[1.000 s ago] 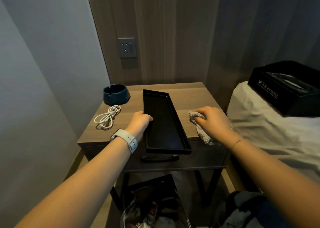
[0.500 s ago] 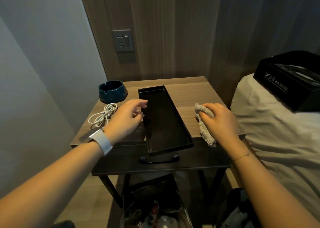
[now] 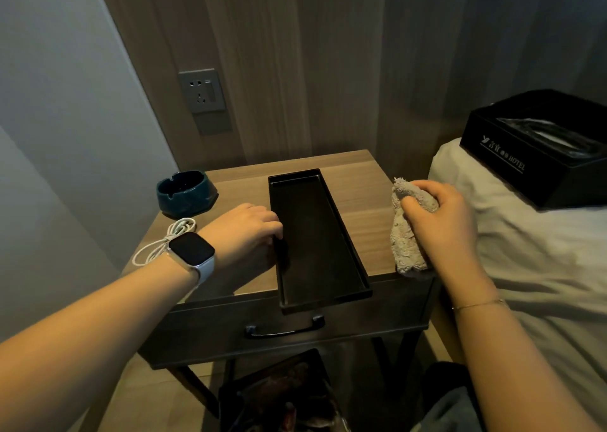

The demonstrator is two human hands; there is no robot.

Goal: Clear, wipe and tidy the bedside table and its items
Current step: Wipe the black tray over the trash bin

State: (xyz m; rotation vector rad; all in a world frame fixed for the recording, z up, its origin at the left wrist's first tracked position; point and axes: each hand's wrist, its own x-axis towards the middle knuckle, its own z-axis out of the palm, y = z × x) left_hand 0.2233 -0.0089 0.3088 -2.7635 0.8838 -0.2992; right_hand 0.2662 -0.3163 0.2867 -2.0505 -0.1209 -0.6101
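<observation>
**Desk:** What does the frame show?

**Photographer:** A person at a wood-topped bedside table [image 3: 230,182] with a dark drawer front. The left hand [image 3: 249,231], a white smartwatch [image 3: 192,252] on its wrist, curls its fingers over the left rim of a long, shallow black rectangular tray [image 3: 315,234] lying lengthwise down the middle of the top. The right hand [image 3: 440,221] clutches a bunched grey terry cloth [image 3: 407,234], whose lower end hangs near the table's front right corner.

**Desk:** Where does the tray sit exactly?

**Photographer:** Its far end is near the wall; its near end juts out past the front edge, above the black drawer handle [image 3: 284,328].

**Desk:** What else is on the table?

**Photographer:** A dark teal glazed ashtray [image 3: 185,193] at the back left, and a coiled white charging cable [image 3: 164,244] just in front of it, beside the left wrist. A black hotel-branded tissue box [image 3: 538,149] rests on the white bed [image 3: 542,267] to the right.

**Desk:** Risks from here?

**Photographer:** By my reading, the overhang is the main one. A one-sided grip on that rim could tip the tray or swing it off the edge towards the bin [image 3: 279,395] below. The left forearm is close to the cable, so a sideways pull might drag the coil or nudge the ashtray. The dangling cloth could catch the tray's corner during a wipe.
</observation>
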